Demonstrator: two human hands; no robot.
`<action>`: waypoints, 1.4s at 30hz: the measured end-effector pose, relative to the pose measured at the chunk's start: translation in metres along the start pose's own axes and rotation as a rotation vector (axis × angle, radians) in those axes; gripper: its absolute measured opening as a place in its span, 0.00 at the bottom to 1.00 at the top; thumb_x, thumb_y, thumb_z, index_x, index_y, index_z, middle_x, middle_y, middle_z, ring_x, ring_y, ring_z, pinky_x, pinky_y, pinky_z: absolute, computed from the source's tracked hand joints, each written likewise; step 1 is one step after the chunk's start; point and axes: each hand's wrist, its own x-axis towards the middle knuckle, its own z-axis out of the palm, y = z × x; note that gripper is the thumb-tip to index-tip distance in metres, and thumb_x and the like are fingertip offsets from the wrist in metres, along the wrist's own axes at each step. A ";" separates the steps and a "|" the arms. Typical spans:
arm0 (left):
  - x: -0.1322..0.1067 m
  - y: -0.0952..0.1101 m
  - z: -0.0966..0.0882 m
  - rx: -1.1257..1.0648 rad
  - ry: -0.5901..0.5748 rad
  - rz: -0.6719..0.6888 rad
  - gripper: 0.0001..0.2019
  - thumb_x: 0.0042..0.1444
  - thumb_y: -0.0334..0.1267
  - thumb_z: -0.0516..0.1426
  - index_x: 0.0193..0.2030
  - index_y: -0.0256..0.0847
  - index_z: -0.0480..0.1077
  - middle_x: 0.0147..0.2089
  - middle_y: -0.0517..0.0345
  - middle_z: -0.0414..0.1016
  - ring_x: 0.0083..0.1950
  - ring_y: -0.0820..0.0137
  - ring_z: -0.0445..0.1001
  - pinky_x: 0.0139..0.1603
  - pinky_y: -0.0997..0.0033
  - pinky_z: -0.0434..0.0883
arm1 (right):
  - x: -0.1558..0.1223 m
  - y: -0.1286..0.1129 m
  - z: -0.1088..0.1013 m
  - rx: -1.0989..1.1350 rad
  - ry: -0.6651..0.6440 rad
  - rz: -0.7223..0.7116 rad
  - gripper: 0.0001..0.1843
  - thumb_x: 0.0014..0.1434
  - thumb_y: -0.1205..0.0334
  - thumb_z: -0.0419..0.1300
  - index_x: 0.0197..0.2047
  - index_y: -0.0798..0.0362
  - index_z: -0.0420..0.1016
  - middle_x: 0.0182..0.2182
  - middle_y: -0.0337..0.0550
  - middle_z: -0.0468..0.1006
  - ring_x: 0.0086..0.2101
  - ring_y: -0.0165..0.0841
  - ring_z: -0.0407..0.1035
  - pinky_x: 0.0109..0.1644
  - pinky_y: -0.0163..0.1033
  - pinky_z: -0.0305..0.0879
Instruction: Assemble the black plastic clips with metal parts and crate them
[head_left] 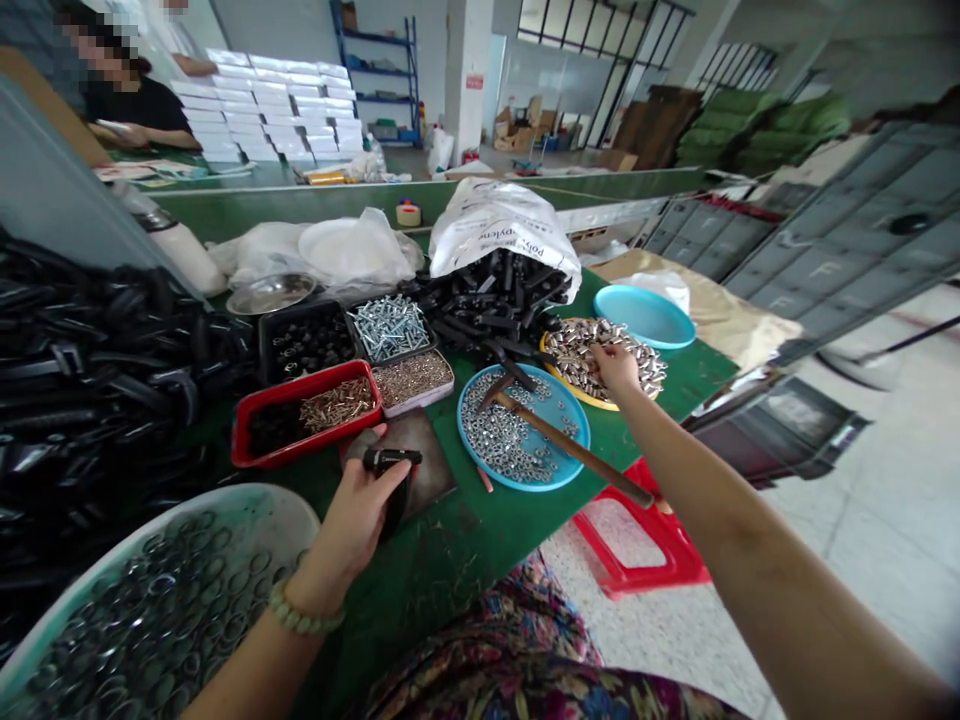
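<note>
My left hand (354, 522) is closed around a black plastic handle (393, 468), holding it upright over a dark metal plate (431, 460) on the green table. My right hand (615, 367) reaches out to the yellow dish (561, 383) heaped with small silver metal pieces, its fingers pinched down among them; whether it holds one is hidden. A hammer (559, 435) with a wooden shaft lies across the blue plate (491, 465) of nuts between my two hands.
A red tray (259, 458) with screws, several small trays of fasteners, a white bag (499, 225) spilling black handles, a teal bowl (649, 318), a white basin (259, 510) of rings and a big black pile at left. A red stool (637, 560) stands below the table edge. A person sits at the far bench.
</note>
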 end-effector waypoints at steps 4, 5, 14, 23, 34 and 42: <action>-0.001 0.000 0.000 0.027 -0.001 0.014 0.36 0.42 0.34 0.66 0.59 0.48 0.59 0.46 0.56 0.74 0.44 0.70 0.76 0.46 0.72 0.71 | 0.000 -0.002 0.003 0.005 0.070 -0.064 0.13 0.49 0.55 0.61 0.34 0.55 0.68 0.22 0.36 0.69 0.24 0.30 0.64 0.31 0.38 0.63; 0.000 0.000 0.000 0.045 0.005 0.025 0.37 0.42 0.35 0.67 0.59 0.47 0.58 0.46 0.56 0.74 0.44 0.70 0.75 0.47 0.71 0.70 | 0.000 -0.002 0.004 0.010 0.091 -0.085 0.13 0.46 0.56 0.63 0.33 0.55 0.68 0.23 0.36 0.69 0.26 0.30 0.64 0.35 0.39 0.63; 0.000 0.000 -0.006 0.272 -0.026 0.201 0.37 0.43 0.38 0.66 0.60 0.44 0.57 0.46 0.56 0.74 0.46 0.68 0.74 0.53 0.62 0.68 | -0.009 -0.010 0.020 0.307 0.202 -0.076 0.14 0.47 0.56 0.61 0.30 0.50 0.58 0.24 0.33 0.63 0.26 0.29 0.62 0.32 0.40 0.63; 0.003 0.001 0.003 0.567 -0.135 0.461 0.32 0.46 0.36 0.64 0.58 0.43 0.58 0.44 0.56 0.73 0.45 0.65 0.75 0.52 0.60 0.70 | -0.134 -0.089 0.032 0.584 -0.520 -0.283 0.14 0.49 0.55 0.65 0.35 0.50 0.68 0.27 0.37 0.71 0.27 0.28 0.67 0.33 0.37 0.68; -0.008 0.014 0.000 0.733 -0.188 0.616 0.26 0.51 0.36 0.61 0.57 0.44 0.61 0.48 0.54 0.74 0.50 0.66 0.73 0.55 0.61 0.67 | -0.232 -0.131 0.045 0.394 -1.130 -0.407 0.11 0.56 0.54 0.60 0.39 0.52 0.71 0.24 0.35 0.70 0.23 0.27 0.66 0.23 0.34 0.65; 0.011 0.026 -0.005 0.994 -0.378 0.405 0.13 0.51 0.43 0.61 0.39 0.37 0.74 0.40 0.51 0.77 0.42 0.61 0.74 0.48 0.59 0.68 | -0.222 -0.158 0.037 0.026 -1.100 -1.124 0.10 0.62 0.62 0.53 0.46 0.51 0.71 0.41 0.45 0.73 0.40 0.33 0.69 0.44 0.40 0.67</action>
